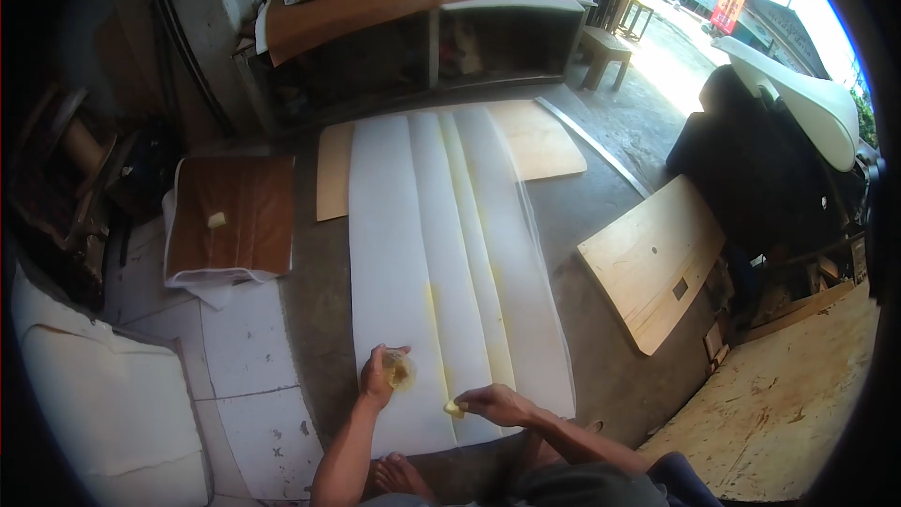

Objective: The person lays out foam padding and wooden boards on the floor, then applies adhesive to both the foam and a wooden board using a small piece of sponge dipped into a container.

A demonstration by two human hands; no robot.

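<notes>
"Where's the white padding?"

"Down the middle of the frame, lying lengthwise, its near end at lower centre by the person's bare feet. Yellowish stains run along its seams."

"And the left hand?"

"Lower centre, over the padding, fingers closed around a small see-through container with something yellowish-brown inside."

"The right hand?"

"Just right of that, fingertips pinched together on a small yellow piece, down at a seam. I can't tell how hard it presses."

"What's around them?"

"A brown folded cover at centre left, with a small pale piece on top. A wooden board lies at centre right. Brown sheets drape over the cabinet at the top, and a stool stands upper right."
</notes>
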